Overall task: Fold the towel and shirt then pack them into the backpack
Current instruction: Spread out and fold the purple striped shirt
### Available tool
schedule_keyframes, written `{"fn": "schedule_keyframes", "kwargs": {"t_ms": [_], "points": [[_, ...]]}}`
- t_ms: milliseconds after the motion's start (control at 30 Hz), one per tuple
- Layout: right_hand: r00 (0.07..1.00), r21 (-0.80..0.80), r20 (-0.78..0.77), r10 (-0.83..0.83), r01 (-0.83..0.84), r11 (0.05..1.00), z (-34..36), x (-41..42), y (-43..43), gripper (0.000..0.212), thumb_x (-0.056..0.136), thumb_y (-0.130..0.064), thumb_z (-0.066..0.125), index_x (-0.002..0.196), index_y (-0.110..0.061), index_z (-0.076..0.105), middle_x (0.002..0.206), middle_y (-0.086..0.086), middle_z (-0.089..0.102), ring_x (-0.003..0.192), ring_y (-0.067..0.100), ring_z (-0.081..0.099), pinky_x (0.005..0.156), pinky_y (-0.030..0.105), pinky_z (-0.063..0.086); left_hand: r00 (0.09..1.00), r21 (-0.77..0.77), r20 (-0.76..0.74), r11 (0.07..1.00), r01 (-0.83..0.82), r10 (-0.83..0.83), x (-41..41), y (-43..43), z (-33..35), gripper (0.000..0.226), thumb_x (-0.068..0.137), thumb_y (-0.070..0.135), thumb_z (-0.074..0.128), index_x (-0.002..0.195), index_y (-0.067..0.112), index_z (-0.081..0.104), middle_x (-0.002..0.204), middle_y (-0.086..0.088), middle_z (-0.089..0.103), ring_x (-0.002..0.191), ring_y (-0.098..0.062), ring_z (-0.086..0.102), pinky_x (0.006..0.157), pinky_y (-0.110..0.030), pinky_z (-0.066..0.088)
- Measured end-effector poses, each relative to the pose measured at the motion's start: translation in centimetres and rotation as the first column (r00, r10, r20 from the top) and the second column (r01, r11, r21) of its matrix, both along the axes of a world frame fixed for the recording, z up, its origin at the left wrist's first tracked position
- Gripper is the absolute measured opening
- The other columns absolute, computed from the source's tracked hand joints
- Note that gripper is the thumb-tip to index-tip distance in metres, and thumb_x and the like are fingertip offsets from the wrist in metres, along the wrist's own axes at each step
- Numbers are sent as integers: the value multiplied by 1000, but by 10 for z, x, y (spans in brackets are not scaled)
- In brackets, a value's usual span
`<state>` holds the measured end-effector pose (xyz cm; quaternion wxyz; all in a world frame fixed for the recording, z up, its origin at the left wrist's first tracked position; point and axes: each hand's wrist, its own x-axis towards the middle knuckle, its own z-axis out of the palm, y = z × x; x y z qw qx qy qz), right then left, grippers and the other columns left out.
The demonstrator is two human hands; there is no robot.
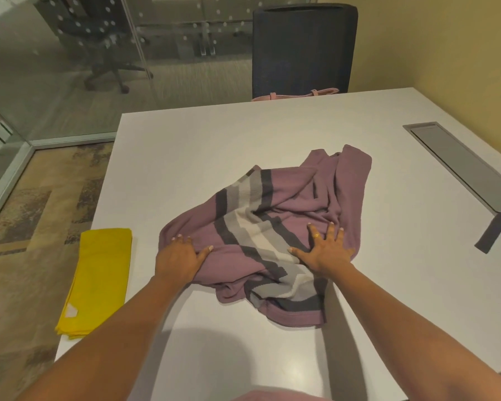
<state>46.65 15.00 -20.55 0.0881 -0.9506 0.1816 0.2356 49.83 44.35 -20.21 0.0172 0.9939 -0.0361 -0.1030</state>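
A mauve shirt (298, 198) with grey, white and dark stripes lies crumpled in the middle of the white table (203, 146). My left hand (180, 256) rests on the shirt's near-left edge, thumb spread toward the fabric. My right hand (324, 250) presses flat on the shirt's right side with fingers splayed. A yellow towel (99, 276), folded into a long rectangle, lies at the table's left edge, apart from both hands. At the right edge, a dark strap (493, 230) of a bag shows; the rest of it is out of frame.
A dark office chair (301, 50) stands at the table's far side with a pink item (298, 95) on its seat. A grey cable hatch (457, 163) is set into the table at the right. Glass walls and patterned carpet lie to the left.
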Motion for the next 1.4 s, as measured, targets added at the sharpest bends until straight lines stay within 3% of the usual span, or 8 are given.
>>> {"fn": "schedule_keyframes", "kwargs": {"t_ms": [100,200,333,433,567,800,1200,1400], "points": [[997,-11,74,-20,21,1000,-1,-3,-11,85,80,-76,33,148,-31,8,157,7,-7,144,33,-3,109,63,13,999,127,-37,992,22,-17,7,-1,18,60,94,57,31,102,7,63,108,-11,66,99,-25,61,77,-31,46],[965,-54,257,-49,65,996,3,-3,-6,66,87,-58,43,138,-18,36,153,10,19,140,32,17,107,58,21,996,147,-87,989,11,2,18,-8,31,52,94,54,36,106,10,60,111,-8,63,103,-27,59,80,-31,45],[920,-73,385,-81,118,990,5,2,6,54,88,-42,49,134,-16,40,152,10,19,140,33,14,106,57,22,990,-36,103,994,105,-100,28,-27,33,33,95,39,42,84,12,56,99,-12,65,87,-26,59,66,-28,39],[942,51,278,-187,180,982,-1,5,6,72,87,-54,49,146,-23,21,156,12,-2,143,35,-3,107,64,14,927,-170,200,921,351,-317,39,-42,22,38,94,31,48,124,9,53,132,-15,52,126,-29,44,96,-37,41],[960,126,198,-198,175,976,-8,9,4,79,85,-63,45,148,-28,12,156,14,-10,143,35,-10,108,65,6,886,-25,-34,886,462,-463,56,-55,16,66,94,50,38,149,24,12,158,-4,4,146,-24,-2,116,-50,6],[979,110,159,-129,112,988,-11,20,-8,81,82,-67,47,147,-34,13,156,11,-13,143,35,-12,108,65,3,890,15,-299,931,366,-345,72,-50,1,69,92,60,27,149,33,-3,157,-4,-13,144,-32,-10,113,-59,8],[989,120,98,107,-119,986,-5,61,-22,76,83,-60,52,146,-41,14,157,6,-14,143,30,-14,109,65,3,954,34,-295,997,74,-61,78,-17,-15,85,86,69,31,150,25,-3,156,-20,-4,139,-50,8,111,-60,22],[972,77,81,223,-229,970,-3,78,-14,76,84,-61,49,147,-38,12,157,7,-12,144,31,-11,110,65,4,957,79,-290,997,25,-1,71,-14,-7,85,89,66,30,150,16,-2,153,-29,4,140,-42,18,114,-54,13]]}}
